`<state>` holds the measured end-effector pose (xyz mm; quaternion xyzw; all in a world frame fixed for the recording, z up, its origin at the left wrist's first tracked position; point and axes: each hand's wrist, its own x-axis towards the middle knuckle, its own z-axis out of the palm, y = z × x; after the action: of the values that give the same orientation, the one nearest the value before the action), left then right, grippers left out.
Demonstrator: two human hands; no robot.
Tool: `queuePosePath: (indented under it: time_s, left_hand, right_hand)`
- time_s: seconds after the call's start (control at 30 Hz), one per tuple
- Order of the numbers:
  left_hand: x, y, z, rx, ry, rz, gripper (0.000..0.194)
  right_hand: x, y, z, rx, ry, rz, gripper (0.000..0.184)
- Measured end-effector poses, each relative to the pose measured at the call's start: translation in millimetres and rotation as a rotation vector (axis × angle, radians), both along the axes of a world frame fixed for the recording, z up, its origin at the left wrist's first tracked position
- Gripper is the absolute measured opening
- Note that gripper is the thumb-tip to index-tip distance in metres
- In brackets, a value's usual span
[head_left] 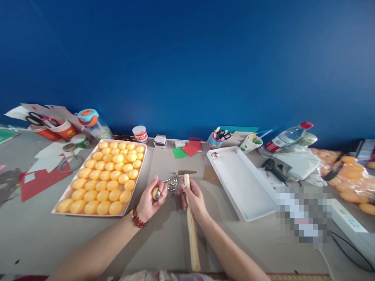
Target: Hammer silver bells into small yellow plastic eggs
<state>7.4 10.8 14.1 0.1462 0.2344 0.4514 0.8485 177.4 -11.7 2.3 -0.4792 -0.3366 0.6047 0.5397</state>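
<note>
My left hand [150,202], with a red bead bracelet on its wrist, is turned palm up. Its fingers curl round a small yellow and silver ball [156,194], partly hidden by them. My right hand [195,197] grips a hammer [191,234] high on its pale wooden handle. The handle slants down towards my body, and the dark metal head lies crosswise at the far end. Between both hands a heap of small shiny metal pieces [172,182] lies on the table; their kind is too small to tell.
Left stands a shallow box [136,187] full of orange balls [102,185]. On the right, a white tray [249,187] holds one silvery piece [215,155]. Coloured paper [191,148], a pen cup [215,141], a bottle [284,138], a glue gun [274,169] and a power strip [348,216] surround the workspace.
</note>
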Motion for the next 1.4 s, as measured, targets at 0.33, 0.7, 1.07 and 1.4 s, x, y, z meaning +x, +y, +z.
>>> queuePosePath:
  time_s: [0.33, 0.7, 1.07, 1.4]
  left_hand:
    - [2.2, 1.2, -5.9, -0.043, -0.025, -0.006, 0.022]
    - [2.5, -4.4, -7.0, 0.175, 0.200, -0.014, 0.033]
    - [4.5, 0.4, -4.6, 0.077, 0.132, 0.056, 0.038]
    - [9.3, -5.9, -1.0, 0.097, 0.082, -0.041, 0.025]
  right_hand:
    - [0.6, -0.3, 1.5, -0.014, -0.022, -0.003, 0.041]
    - [0.2, 0.6, -2.0, -0.008, -0.002, 0.005, 0.039]
    - [0.5, 0.2, -0.7, -0.010, -0.005, -0.001, 0.039]
    - [0.3, -0.2, 3.9, -0.070, -0.057, -0.007, 0.040]
